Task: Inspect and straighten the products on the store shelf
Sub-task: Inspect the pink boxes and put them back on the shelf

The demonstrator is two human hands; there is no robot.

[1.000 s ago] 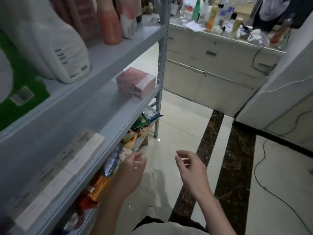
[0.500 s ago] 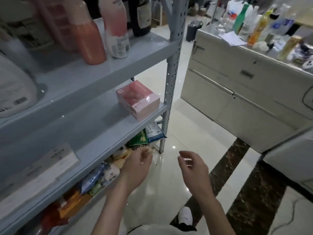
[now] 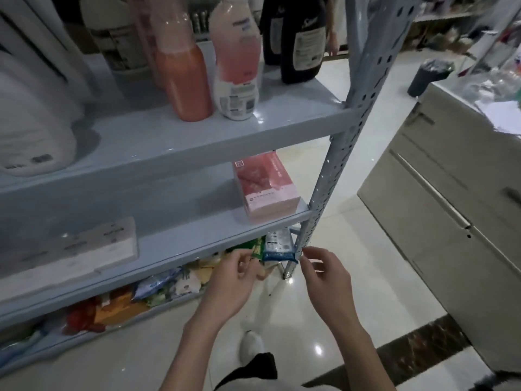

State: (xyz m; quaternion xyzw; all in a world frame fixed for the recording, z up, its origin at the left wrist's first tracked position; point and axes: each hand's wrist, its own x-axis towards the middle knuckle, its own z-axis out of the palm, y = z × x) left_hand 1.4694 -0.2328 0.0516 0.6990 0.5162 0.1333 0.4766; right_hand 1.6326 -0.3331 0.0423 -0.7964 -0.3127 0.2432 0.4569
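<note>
A grey metal shelf fills the left side. Its upper board holds an orange bottle, a pink lotion bottle and dark bottles. A stack of pink boxes sits at the right end of the middle board, and flat white boxes lie further left. Snack packets crowd the bottom board, with a green packet and a blue packet at the right end. My left hand hovers before the green packet, fingers loosely curled, holding nothing. My right hand has its fingertips close to the blue packet's corner.
The perforated shelf post stands just behind my right fingertips. A beige drawer cabinet lines the right side, with a black bin beyond it. Glossy tiled floor with a dark marble strip lies between them. My white shoe shows below.
I have moved along the shelf toward its right end post. Both hands have reached forward from over the floor to the packets at the bottom shelf's right end.
</note>
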